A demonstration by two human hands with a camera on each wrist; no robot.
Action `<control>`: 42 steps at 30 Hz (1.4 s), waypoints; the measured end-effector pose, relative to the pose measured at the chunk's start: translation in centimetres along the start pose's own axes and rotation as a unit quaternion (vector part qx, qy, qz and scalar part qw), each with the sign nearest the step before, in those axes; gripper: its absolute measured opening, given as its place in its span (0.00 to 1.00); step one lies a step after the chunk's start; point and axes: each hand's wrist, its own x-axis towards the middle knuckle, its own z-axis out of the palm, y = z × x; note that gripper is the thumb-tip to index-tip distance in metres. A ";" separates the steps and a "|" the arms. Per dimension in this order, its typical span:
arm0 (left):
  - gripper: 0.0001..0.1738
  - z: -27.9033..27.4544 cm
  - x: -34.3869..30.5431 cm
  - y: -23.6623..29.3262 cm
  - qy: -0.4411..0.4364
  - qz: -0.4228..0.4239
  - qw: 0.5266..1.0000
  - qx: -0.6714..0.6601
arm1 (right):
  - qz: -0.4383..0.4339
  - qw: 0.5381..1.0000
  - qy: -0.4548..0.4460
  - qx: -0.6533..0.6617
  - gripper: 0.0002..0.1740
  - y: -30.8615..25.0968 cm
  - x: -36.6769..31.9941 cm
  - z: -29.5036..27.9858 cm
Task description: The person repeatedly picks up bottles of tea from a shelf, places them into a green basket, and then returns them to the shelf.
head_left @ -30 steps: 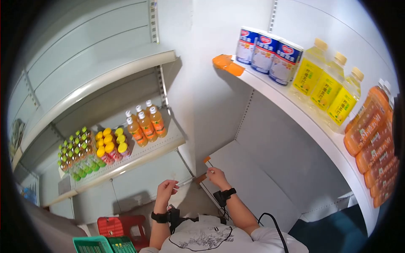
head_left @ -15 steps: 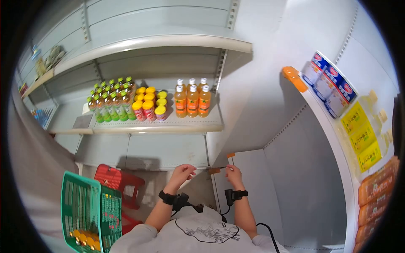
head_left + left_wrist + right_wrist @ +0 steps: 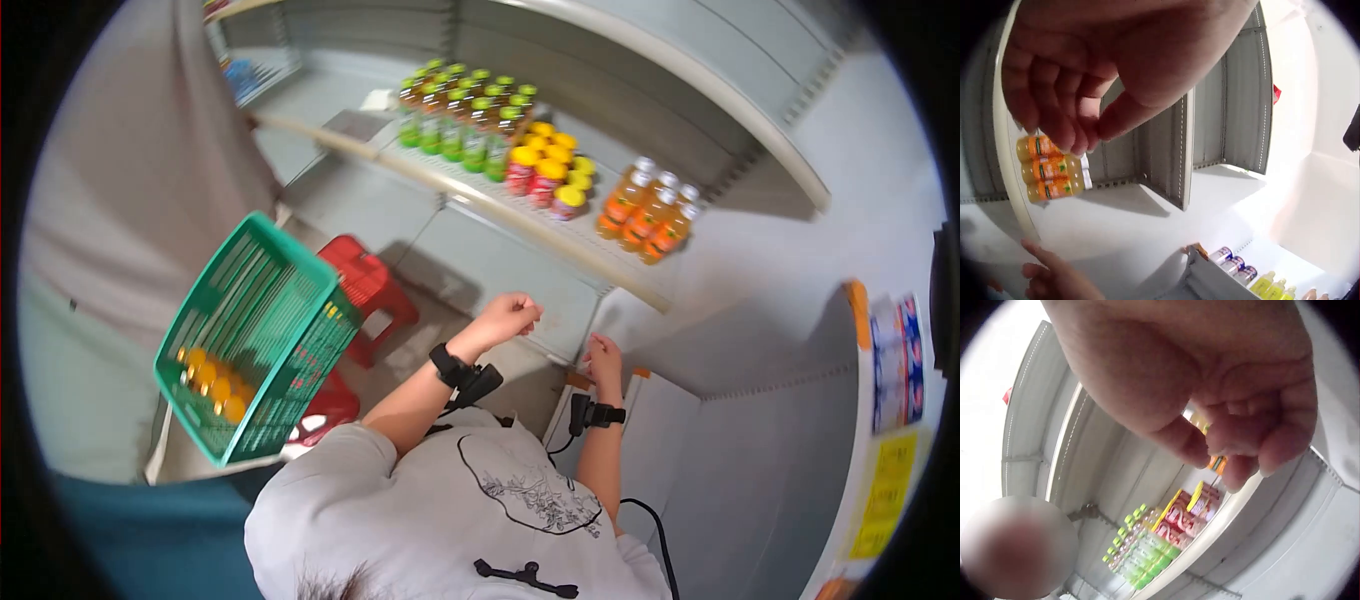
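My left hand [image 3: 508,318] is held in front of the body, its fingers loosely bent with nothing in them. Slightly lower and to the right hangs my right hand [image 3: 603,362], also holding nothing, fingers relaxed. Beyond them, a shelf carries green-capped drink bottles [image 3: 460,115], yellow-lidded jars [image 3: 545,172] and white-capped orange juice bottles [image 3: 648,212]. In the left wrist view the juice bottles [image 3: 1050,170] appear behind the fingertips. The right wrist view has the jars [image 3: 1182,519] and green-capped bottles [image 3: 1141,553] below the right fingers.
A green basket [image 3: 265,290] stands at the left with several orange-yellow bottles [image 3: 215,385] inside. Red plastic stools [image 3: 362,278] are beside and under it. At the right, a white shelf holds blue-and-white cans [image 3: 895,365] and yellow-labelled bottles [image 3: 882,495]. A grey curtain [image 3: 140,180] hangs at the left.
The head view has swung left, bringing the basket and its bottles fully into sight and pushing the right shelf to the edge. Both hands stay raised and hold nothing.
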 end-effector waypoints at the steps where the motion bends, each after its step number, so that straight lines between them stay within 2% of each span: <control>1: 0.14 -1.7 -0.7 0.1 0.043 0.001 0.999 0.010 | -0.019 0.999 -0.032 -0.004 0.17 0.0 0.7 1.6; 3: 0.16 -4.9 -2.4 0.2 0.116 0.019 0.993 0.024 | -0.049 0.996 -0.078 -0.006 0.17 -0.1 1.9 5.1; 6: 0.16 -9.5 -4.2 -0.5 0.186 0.011 0.981 0.056 | -0.046 0.986 -0.155 -0.043 0.17 -2.2 1.9 9.8; 9: 0.17 -12.5 -6.0 -0.2 0.232 0.007 0.973 0.000 | -0.041 0.977 -0.195 -0.075 0.18 -3.6 1.5 14.3; 15: 0.15 -18.5 -8.4 -1.6 0.255 -0.005 0.967 -0.027 | -0.054 0.969 -0.230 -0.070 0.19 -5.0 1.8 21.9; 18: 0.14 -21.3 -10.6 -0.2 0.256 -0.026 0.966 -0.010 | -0.055 0.959 -0.261 -0.090 0.19 -7.0 0.2 25.7; 21: 0.13 -23.9 -12.5 0.4 0.288 0.026 0.956 -0.058 | -0.071 0.943 -0.310 -0.103 0.19 -9.0 -1.0 29.2; 23: 0.13 -25.2 -14.0 0.7 0.325 0.024 0.944 -0.054 | -0.077 0.932 -0.336 -0.110 0.19 -10.4 -1.4 31.3; 26: 0.12 -26.9 -15.9 0.9 0.364 -0.001 0.930 -0.043 | -0.090 0.920 -0.365 -0.113 0.20 -12.4 -2.3 33.6; 28: 0.11 -27.5 -16.4 -0.2 0.388 0.026 0.916 -0.102 | -0.100 0.912 -0.380 -0.121 0.20 -13.1 -2.6 34.5; 34: 0.12 -27.8 -16.4 -1.6 0.431 0.048 0.893 -0.120 | -0.067 0.900 -0.399 -0.159 0.20 -12.5 0.4 36.0; 36: 0.11 -28.2 -16.4 -1.9 0.461 0.023 0.877 -0.133 | -0.055 0.909 -0.389 -0.143 0.20 -12.4 1.5 36.6; 37: 0.11 -28.6 -16.5 -1.6 0.479 -0.015 0.871 -0.106 | -0.048 0.908 -0.393 -0.133 0.20 -12.4 2.1 36.9; 40: 0.11 -31.2 -16.1 -3.5 0.594 -0.025 0.797 -0.107 | -0.034 0.907 -0.401 -0.125 0.19 -13.0 4.0 38.4; 42: 0.11 -32.1 -16.1 -2.4 0.642 -0.021 0.758 -0.115 | -0.062 0.883 -0.446 -0.133 0.19 -12.9 6.3 39.4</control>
